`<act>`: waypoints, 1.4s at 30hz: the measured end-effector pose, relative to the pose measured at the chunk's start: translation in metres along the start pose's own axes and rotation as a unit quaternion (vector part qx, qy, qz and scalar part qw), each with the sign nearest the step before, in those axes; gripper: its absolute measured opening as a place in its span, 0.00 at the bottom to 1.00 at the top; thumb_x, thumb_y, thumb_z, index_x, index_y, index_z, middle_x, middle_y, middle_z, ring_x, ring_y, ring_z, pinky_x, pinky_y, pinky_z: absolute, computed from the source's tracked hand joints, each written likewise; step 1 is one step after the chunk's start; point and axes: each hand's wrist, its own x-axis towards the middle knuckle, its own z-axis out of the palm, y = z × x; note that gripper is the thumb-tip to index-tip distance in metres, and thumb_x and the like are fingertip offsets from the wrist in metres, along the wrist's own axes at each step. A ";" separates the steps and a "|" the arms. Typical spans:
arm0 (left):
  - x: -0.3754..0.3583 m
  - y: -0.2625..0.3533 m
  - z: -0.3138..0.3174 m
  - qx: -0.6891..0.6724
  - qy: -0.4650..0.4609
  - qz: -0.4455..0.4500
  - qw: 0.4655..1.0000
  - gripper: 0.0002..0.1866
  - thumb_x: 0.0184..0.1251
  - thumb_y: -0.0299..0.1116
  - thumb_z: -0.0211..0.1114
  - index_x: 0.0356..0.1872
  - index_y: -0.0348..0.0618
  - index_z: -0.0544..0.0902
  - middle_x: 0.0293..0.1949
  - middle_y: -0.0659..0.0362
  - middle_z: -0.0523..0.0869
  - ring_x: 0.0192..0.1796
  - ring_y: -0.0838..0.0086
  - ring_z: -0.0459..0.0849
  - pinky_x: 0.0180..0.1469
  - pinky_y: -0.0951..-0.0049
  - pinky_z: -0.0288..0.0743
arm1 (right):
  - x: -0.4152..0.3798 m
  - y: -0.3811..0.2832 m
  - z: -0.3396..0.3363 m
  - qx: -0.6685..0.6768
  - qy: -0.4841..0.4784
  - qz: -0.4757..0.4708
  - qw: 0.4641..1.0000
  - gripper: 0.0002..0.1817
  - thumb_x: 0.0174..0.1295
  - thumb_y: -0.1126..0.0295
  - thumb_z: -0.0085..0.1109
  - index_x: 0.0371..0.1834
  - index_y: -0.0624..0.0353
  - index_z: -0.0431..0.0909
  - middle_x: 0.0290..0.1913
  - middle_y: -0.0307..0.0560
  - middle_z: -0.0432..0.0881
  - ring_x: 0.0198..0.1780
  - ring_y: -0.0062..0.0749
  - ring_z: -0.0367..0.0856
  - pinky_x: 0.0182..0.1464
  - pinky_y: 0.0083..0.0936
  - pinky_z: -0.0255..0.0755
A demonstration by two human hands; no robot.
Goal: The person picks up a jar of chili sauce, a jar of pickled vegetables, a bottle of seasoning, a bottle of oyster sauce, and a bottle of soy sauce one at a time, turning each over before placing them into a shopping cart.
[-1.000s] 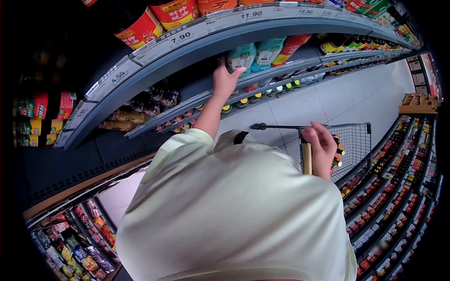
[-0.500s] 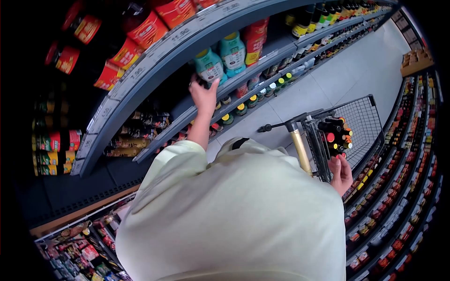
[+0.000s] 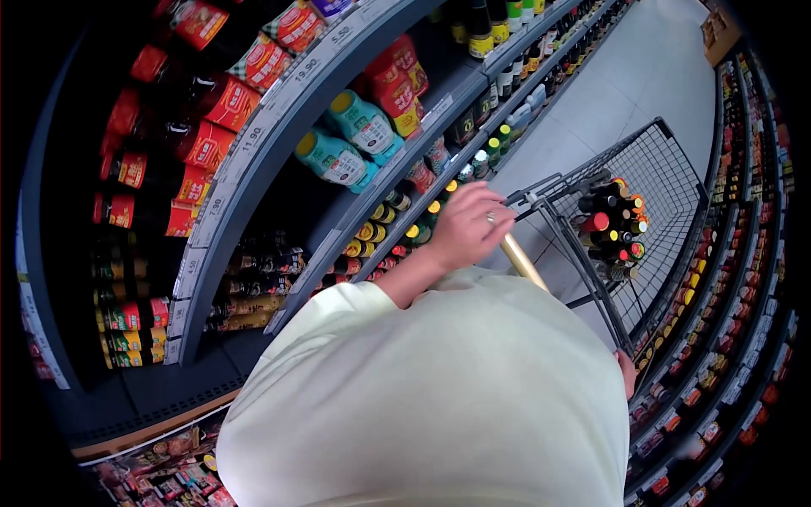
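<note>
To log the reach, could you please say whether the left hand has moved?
Yes, the left hand has moved away from the shelf's teal bottles, towards the cart.

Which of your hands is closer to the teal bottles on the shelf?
The left. Your left hand is out in front of the shelf, not touching the teal bottles; your right hand is farther off, at the cart's near corner.

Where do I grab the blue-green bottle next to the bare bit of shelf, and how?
I'd hold the blue-green bottle round its wide middle, below where it narrows to the cap. Come from the aisle side, because the upper shelf hangs over it. Curl your fingers round the side by the bare shelf; its twin crowds the other side.
</note>
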 end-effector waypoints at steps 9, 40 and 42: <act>0.015 0.009 0.050 0.053 -0.176 -0.054 0.982 0.05 0.61 0.33 0.66 0.37 0.50 0.81 0.18 0.62 0.81 0.21 0.65 0.82 0.23 0.65 0.72 | -0.017 -0.009 0.001 0.004 0.038 0.064 0.997 0.11 0.64 0.66 0.57 0.44 0.59 0.83 0.36 0.52 0.85 0.39 0.46 0.85 0.42 0.35 0.77; 0.049 0.020 0.082 0.118 -0.193 -0.211 0.951 0.03 0.62 0.34 0.64 0.33 0.50 0.81 0.13 0.65 0.73 0.15 0.70 0.76 0.21 0.70 0.67 | 0.331 0.069 0.241 -0.180 -0.243 -0.217 0.928 0.14 0.60 0.67 0.58 0.47 0.59 0.75 0.49 0.53 0.77 0.51 0.47 0.79 0.50 0.38 0.78; 0.049 0.021 0.082 0.111 -0.194 -0.221 0.949 0.03 0.61 0.33 0.65 0.33 0.50 0.81 0.13 0.65 0.73 0.15 0.71 0.76 0.20 0.70 0.66 | 0.334 0.076 0.256 -0.189 -0.276 -0.216 0.917 0.12 0.61 0.66 0.55 0.47 0.56 0.76 0.49 0.54 0.76 0.50 0.48 0.79 0.48 0.40 0.78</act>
